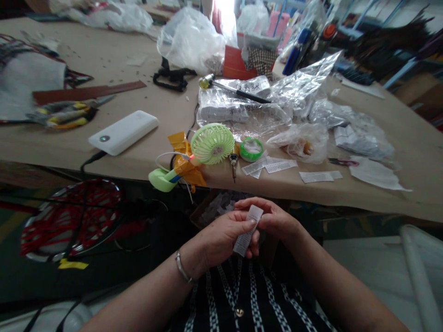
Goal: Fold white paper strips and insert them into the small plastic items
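A narrow white label with printed text (245, 240) is held above my lap, just off the table's front edge. My left hand (221, 235) is closed on it, with the thumb across its face and the fingers behind. My right hand (277, 220) is closed at the label's upper right edge, thumb and fingertips pinching there; some of its fingers are hidden behind the label and the left hand. On the table edge beyond lie more white printed labels (280, 164). Near them are a green round tub (251, 148) with white contents and a small screwdriver-like tool (234, 167).
A green fan (212, 144) is taped to the table edge, left of a clear plastic bag of labels (221, 113) with a hammer (238, 91) on top. A white power bank (124, 131) and pliers (69, 113) lie left. Below the edge stands a box of paper scraps (218, 207).
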Action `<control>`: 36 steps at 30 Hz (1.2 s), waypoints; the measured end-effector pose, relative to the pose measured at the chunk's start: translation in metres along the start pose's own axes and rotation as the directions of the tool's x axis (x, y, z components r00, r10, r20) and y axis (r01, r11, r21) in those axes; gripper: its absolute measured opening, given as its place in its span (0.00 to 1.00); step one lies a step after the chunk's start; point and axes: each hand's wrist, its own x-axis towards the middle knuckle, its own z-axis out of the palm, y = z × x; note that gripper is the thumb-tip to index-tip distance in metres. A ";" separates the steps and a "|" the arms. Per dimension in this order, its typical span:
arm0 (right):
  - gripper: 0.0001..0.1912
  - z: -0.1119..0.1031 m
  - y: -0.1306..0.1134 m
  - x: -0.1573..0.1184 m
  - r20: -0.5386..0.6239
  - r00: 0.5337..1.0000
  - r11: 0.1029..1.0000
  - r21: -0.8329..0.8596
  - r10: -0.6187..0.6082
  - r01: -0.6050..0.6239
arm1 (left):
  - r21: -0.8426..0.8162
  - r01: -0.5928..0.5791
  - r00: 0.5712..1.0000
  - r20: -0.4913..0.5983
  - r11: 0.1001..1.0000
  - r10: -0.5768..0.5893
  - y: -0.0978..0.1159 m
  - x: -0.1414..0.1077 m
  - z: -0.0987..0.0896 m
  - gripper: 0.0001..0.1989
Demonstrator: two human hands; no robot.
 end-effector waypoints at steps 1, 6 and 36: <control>0.23 -0.001 0.001 0.001 0.039 0.999 1.000 0.015 0.003 -0.004 | 0.006 0.004 1.000 0.002 1.000 -0.004 -0.001 0.000 0.000 0.09; 0.12 0.000 0.004 0.004 0.072 0.997 0.992 0.121 0.015 -0.024 | 0.029 0.019 1.000 -0.001 0.999 -0.019 -0.004 0.002 0.000 0.09; 0.08 0.020 -0.008 0.008 -0.429 0.889 0.925 -0.379 -0.160 -0.017 | 0.042 -0.098 0.972 -0.208 0.994 0.105 -0.002 0.006 -0.007 0.08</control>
